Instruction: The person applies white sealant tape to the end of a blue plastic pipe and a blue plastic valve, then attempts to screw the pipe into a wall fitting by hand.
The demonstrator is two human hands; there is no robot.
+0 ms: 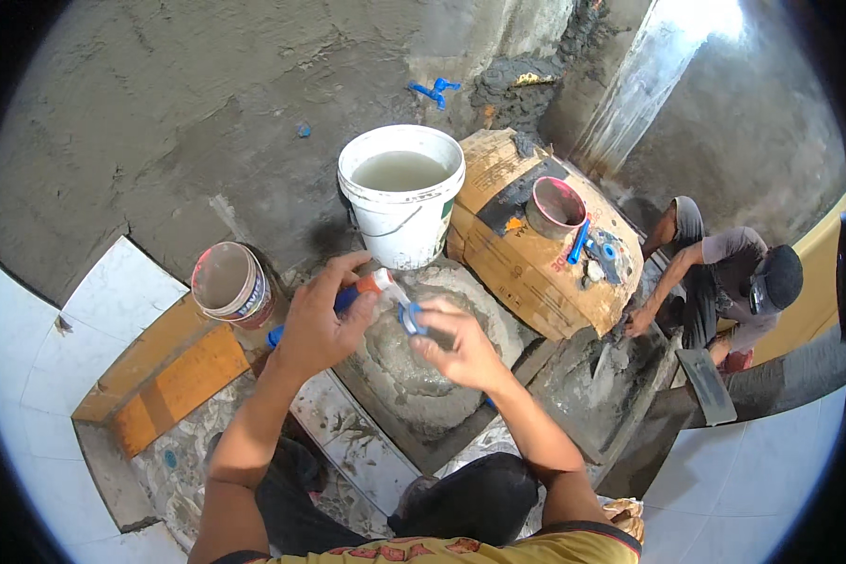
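Over a tray of wet cement (423, 367), my left hand (321, 315) is closed around a blue pipe fitting (378, 280) with an orange band and a white end. My right hand (461, 346) pinches a small blue-rimmed roll of white thread seal tape (411, 318), slightly blurred. A pale strip reaches from the roll toward the fitting's white end. Just beyond my hands stands a white bucket (399, 224) of cloudy water. A blue piece (274, 336) shows beside my left wrist; whether it joins the fitting I cannot tell.
A small paint pail (230, 282) stands left. On cardboard (498, 263) at right are a pink-rimmed tub (556, 207) and a blue-handled tool (578, 242). A blue tap (434, 91) is on the plastered wall. A co-worker (724, 282) crouches at right near a trowel (706, 386).
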